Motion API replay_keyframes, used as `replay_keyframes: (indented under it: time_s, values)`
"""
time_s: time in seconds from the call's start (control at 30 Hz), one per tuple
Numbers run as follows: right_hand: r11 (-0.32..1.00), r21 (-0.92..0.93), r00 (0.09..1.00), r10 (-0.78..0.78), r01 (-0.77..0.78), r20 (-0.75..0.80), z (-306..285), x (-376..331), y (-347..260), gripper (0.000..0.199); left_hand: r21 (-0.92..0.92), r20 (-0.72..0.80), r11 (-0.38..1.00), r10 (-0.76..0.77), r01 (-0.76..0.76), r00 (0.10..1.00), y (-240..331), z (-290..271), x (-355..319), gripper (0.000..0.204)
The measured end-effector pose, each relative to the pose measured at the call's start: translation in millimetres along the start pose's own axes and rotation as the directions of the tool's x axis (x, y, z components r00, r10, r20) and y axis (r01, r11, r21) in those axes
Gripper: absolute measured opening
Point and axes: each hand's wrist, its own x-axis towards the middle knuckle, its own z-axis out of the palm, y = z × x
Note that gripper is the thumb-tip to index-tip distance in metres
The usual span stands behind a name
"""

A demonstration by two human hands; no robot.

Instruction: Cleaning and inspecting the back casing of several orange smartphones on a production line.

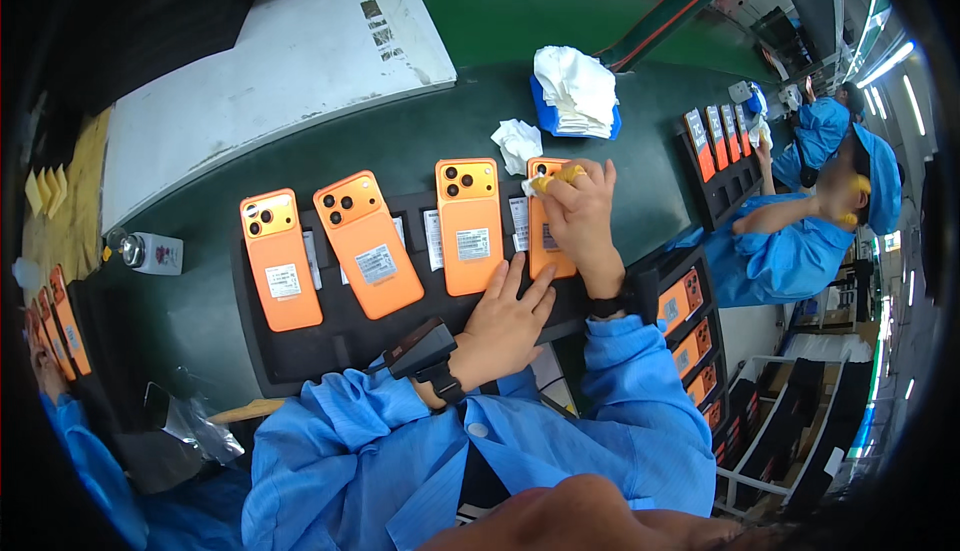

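Four orange smartphones lie back up in a row on a black tray (262,346), each bearing a white label. They are the leftmost phone (288,301), the second phone (385,291), the third phone (470,213) and the rightmost phone (540,236). My right hand (583,216), with yellow finger covers, pinches a small white wipe (529,187) against the rightmost phone's camera area and hides much of that phone. My left hand (505,326) is spread flat, its fingertips on that phone's lower end and beside the third phone.
A blue box (545,111) of stacked white wipes and a crumpled wipe (517,143) lie beyond the phones. At left stands a white bottle (157,254). More phones fill a tray (690,326) at right. A co-worker in blue (790,251) sits beyond; another person's sleeve (85,451) shows left.
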Motion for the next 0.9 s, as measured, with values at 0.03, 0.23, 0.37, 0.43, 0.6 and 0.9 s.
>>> replay_keyframes:
  time_s: [0.03, 0.23, 0.37, 0.43, 0.6, 0.9]
  values:
    - [1.000, -0.017, 1.000, -0.009, 0.009, -0.013, 1.3, -1.2, -4.2, 0.005, 0.005, -0.003, 1.000, -0.009, 0.009, 1.000, 1.2, -1.7, -0.4, 0.078]
    - [0.978, -0.044, 0.961, 0.192, -0.205, -0.201, 16.4, 9.8, 10.6, 0.008, -0.007, -0.046, 1.000, -0.008, 0.008, 0.999, -1.5, -0.5, -7.8, 0.077]
    - [0.982, -0.015, 0.979, 0.189, -0.191, -0.071, 1.8, -23.3, -0.3, 0.010, -0.019, 0.001, 1.000, 0.006, -0.006, 1.000, 1.4, 1.3, -3.8, 0.078]
    - [0.981, -0.029, 0.977, 0.187, -0.191, -0.100, 0.7, -19.5, 0.7, 0.010, 0.007, -0.011, 1.000, -0.009, 0.009, 1.000, 3.8, -1.3, -2.4, 0.078]
    - [0.934, -0.039, 0.929, 0.350, -0.356, -0.118, 9.0, -19.0, 25.9, 0.009, 0.007, -0.050, 1.000, 0.008, -0.008, 0.999, -2.1, 0.8, -6.2, 0.076]
    - [0.978, -0.001, 0.961, 0.203, -0.207, -0.188, 4.5, -9.8, 18.2, 0.008, 0.014, -0.039, 1.000, 0.007, -0.007, 0.999, 0.3, 0.2, -4.9, 0.075]
